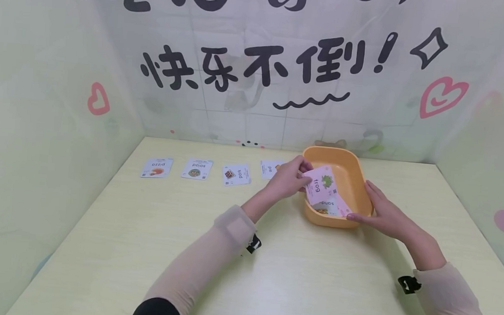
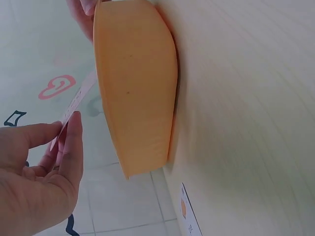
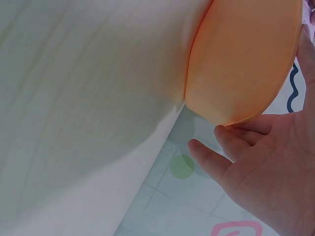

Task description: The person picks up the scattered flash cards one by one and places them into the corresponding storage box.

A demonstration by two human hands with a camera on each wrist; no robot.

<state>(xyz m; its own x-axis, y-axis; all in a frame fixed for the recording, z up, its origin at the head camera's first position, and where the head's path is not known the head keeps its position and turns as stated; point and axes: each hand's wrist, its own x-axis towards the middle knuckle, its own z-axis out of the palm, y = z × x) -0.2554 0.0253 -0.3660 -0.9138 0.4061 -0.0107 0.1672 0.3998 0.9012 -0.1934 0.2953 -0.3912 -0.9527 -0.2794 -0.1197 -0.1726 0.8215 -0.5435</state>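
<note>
My left hand (image 1: 286, 180) pinches a pink card (image 1: 319, 185) marked "frog" between thumb and fingers, over the left side of an orange plastic basin (image 1: 357, 184). In the left wrist view the card (image 2: 78, 98) appears nearly edge-on, just outside the basin's rim. My right hand (image 1: 386, 216) holds the basin at its right front corner, thumb at the front rim and fingers along the side. Inside the basin lie a white card (image 1: 330, 208) with "sand" legible and a pink card (image 1: 342, 206), partly covered by the frog card.
Left of the basin, a row of white picture cards lies on the table: pizza (image 1: 156, 168), salad (image 1: 196, 169), pork (image 1: 236, 174) and pie (image 1: 268, 169), the last partly behind my left hand. A printed cloth backdrop (image 1: 237, 122) rises at the table's back edge.
</note>
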